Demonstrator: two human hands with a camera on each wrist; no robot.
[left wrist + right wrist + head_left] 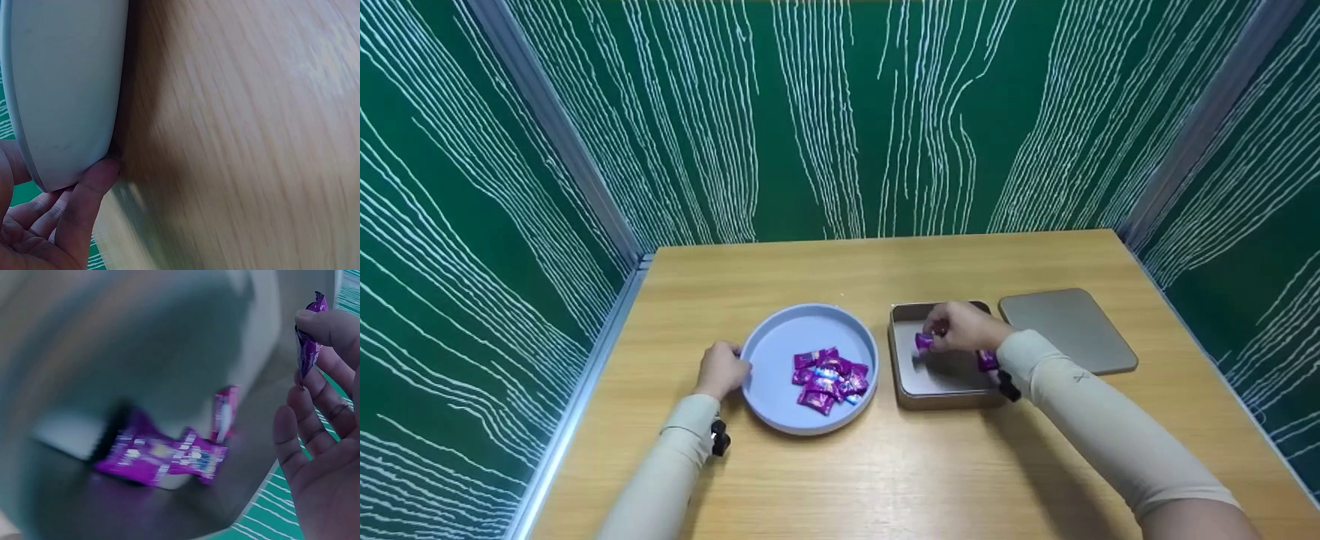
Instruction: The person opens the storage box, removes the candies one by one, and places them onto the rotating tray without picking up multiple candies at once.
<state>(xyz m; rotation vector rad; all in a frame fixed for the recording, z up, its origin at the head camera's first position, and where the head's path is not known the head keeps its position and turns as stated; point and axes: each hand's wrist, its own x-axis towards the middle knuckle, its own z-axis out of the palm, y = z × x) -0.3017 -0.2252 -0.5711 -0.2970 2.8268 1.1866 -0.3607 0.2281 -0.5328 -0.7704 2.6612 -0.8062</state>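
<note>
My left hand [721, 370] grips the left rim of a round, pale blue-grey tray [769, 337]. In the left wrist view its fingers curl around the tray's wall [67, 95], one fingertip at the bottom edge. A pile of purple-wrapped candies [826, 380] lies in the tray, right of its middle. Over an uncovered rectangular metal tin [949, 403], my right hand [964, 328] pinches one wrapped candy [308, 349] between thumb and fingers. Several more purple candies [152, 453] rest inside the tin, blurred in the right wrist view; my wrist partly hides them in the head view.
The tin's flat lid [1069, 330] lies on the wooden table [825, 487] to the right of the tin, behind my right forearm. Green panels [877, 120] with white wavy lines enclose the table at the back and both sides, with metal posts at the corners.
</note>
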